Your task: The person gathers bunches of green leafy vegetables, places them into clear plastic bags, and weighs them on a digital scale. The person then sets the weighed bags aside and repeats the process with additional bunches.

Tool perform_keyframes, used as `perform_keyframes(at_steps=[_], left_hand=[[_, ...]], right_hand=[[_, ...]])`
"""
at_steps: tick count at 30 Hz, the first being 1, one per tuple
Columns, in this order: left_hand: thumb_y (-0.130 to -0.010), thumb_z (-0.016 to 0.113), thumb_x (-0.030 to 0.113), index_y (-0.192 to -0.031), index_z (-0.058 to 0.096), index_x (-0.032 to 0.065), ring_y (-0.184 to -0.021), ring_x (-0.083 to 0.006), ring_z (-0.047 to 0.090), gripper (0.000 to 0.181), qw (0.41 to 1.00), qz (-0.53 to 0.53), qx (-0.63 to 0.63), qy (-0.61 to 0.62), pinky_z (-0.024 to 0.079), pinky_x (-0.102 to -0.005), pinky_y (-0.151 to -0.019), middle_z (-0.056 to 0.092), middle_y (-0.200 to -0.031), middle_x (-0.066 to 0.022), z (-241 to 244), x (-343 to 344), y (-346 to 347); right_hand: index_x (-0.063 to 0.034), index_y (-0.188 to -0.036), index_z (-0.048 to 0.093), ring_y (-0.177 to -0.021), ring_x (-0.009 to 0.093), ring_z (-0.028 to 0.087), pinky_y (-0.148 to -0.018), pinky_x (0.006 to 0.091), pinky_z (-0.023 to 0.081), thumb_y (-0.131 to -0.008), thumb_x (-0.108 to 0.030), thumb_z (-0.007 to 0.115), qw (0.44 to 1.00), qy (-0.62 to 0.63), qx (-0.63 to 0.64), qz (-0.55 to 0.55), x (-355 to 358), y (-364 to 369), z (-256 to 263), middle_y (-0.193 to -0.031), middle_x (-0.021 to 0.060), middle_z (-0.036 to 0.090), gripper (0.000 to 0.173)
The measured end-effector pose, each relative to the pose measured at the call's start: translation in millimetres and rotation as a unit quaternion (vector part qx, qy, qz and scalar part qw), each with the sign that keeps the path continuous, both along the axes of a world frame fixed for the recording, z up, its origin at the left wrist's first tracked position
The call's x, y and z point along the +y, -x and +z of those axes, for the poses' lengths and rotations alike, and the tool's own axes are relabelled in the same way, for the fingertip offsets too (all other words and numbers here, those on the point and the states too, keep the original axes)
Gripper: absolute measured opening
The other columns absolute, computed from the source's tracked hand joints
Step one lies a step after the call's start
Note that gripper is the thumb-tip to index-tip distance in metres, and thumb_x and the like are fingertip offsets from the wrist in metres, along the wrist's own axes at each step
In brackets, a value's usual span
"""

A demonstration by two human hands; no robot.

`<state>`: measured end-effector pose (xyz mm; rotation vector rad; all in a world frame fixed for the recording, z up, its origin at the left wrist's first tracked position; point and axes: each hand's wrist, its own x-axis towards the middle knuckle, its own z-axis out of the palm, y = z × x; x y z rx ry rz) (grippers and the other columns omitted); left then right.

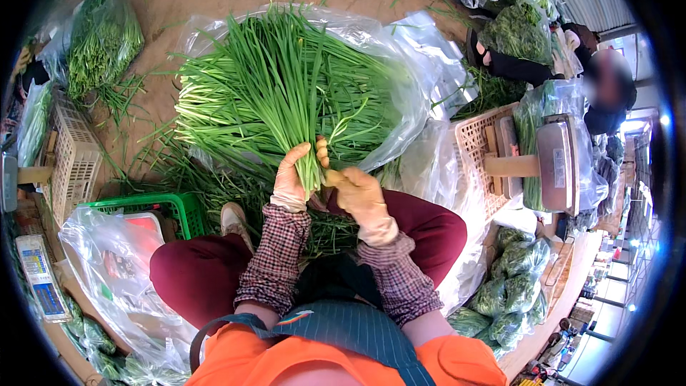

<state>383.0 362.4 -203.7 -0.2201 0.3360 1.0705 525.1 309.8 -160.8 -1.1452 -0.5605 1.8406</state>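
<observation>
A bunch of long flat green leaves, like garlic chives (286, 96), is upright in my left hand (292, 177), its pale stem ends pointing down towards me. My left hand wears a thin pale glove and is closed around the stems. At the lower stems on the right is my right hand (362, 201), in a yellowish glove, its fingers bent; whether it grips a stem cannot be told. Behind both hands a large heap of the same greens (214, 102) lies on a clear plastic sheet (410, 102). Loose leaves (332, 230) lie on the ground between my legs.
A green plastic basket (185, 214) and plastic film (107, 257) are at left, near a beige crate (75, 155). At right stand another beige crate (482, 139) and a scale (557, 163). A person (608, 86) sits beyond. Bagged greens (104, 48) lie around.
</observation>
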Motion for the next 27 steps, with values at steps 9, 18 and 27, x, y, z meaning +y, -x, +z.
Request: perform_keyframes(at_steps=[9,18,27], left_hand=[[-0.081,0.058,0.009,-0.111,0.048,-0.0077,-0.072,-0.0194,0.059,0.035,0.986,-0.019,-0.167,0.007,0.053,-0.0322,-0.069,0.059,-0.090,-0.0127,-11,-1,9],[-0.084,0.053,0.009,-0.112,0.047,-0.0085,-0.075,-0.0208,0.060,0.034,0.984,-0.009,-0.180,-0.005,0.053,-0.0330,-0.072,0.060,-0.092,-0.0137,-4,-1,16],[-0.081,0.057,0.010,-0.120,0.044,-0.0030,-0.068,-0.0132,0.052,0.043,0.987,-0.024,-0.157,-0.028,0.044,-0.0269,-0.063,0.060,-0.096,-0.0124,1,-4,10]], right_hand=[[-0.0081,-0.072,0.062,-0.064,0.028,0.062,-0.054,0.0389,0.049,-0.079,-0.014,0.051,0.602,-0.193,-0.623,0.461,-90,-33,45,-0.067,0.0145,0.060,0.015],[0.0024,-0.112,0.048,-0.087,0.027,0.061,-0.074,0.0353,0.049,-0.086,-0.024,0.051,0.734,-0.209,-0.558,0.326,-15,-2,12,-0.090,0.0135,0.060,0.037],[-0.0055,-0.092,0.059,-0.086,0.021,0.060,-0.079,0.0337,0.047,-0.089,-0.032,0.050,0.969,-0.068,0.055,-0.232,71,-6,21,-0.094,0.0136,0.063,0.028]])
